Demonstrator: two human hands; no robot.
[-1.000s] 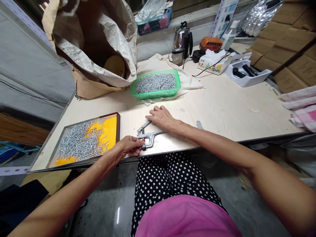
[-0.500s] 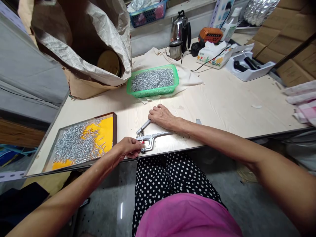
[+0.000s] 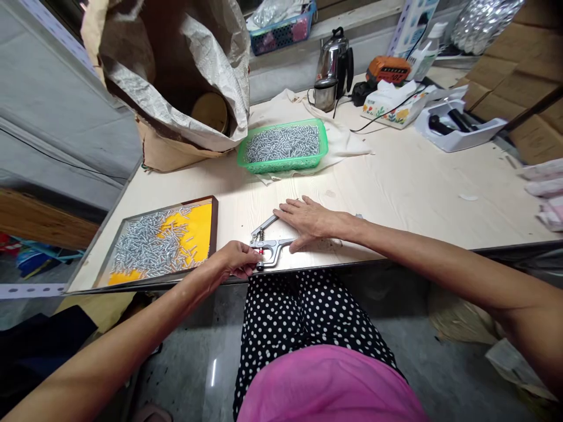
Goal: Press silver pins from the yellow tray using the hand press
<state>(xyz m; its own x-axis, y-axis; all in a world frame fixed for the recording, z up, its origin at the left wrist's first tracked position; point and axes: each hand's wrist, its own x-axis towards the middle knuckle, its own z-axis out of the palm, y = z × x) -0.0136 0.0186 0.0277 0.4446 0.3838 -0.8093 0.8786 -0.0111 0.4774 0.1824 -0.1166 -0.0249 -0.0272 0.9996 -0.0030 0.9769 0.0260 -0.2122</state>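
A grey metal pair of snap pliers point(image 3: 275, 251) lies at the table's front edge, its spring and a small red part showing at the jaws. My left hand point(image 3: 240, 258) is at the jaw end, thumb and fingertips pinched together; what they hold is too small to make out. Over the handles lies my right hand point(image 3: 314, 221), fingers stretched out and thumb apart, touching the upper handle's end. A shallow tray point(image 3: 214, 225) with a yellow base stands left of my left hand, with many small silvery metal pins point(image 3: 149, 243) heaped in it.
Behind the pliers a green plastic basket point(image 3: 323, 140) holds more silvery pieces on a white cloth. A big open sack point(image 3: 176, 140) stands at the back left. Farther right are a metal kettle point(image 3: 333, 55), a mug point(image 3: 324, 95), a tissue box point(image 3: 391, 108) and a white tray point(image 3: 477, 138).
My right hand has opened from a curled grip on the upper handle to stretched fingers, thumb by the lower handle. My left hand stays pinched at the jaws. The view has shifted slightly.
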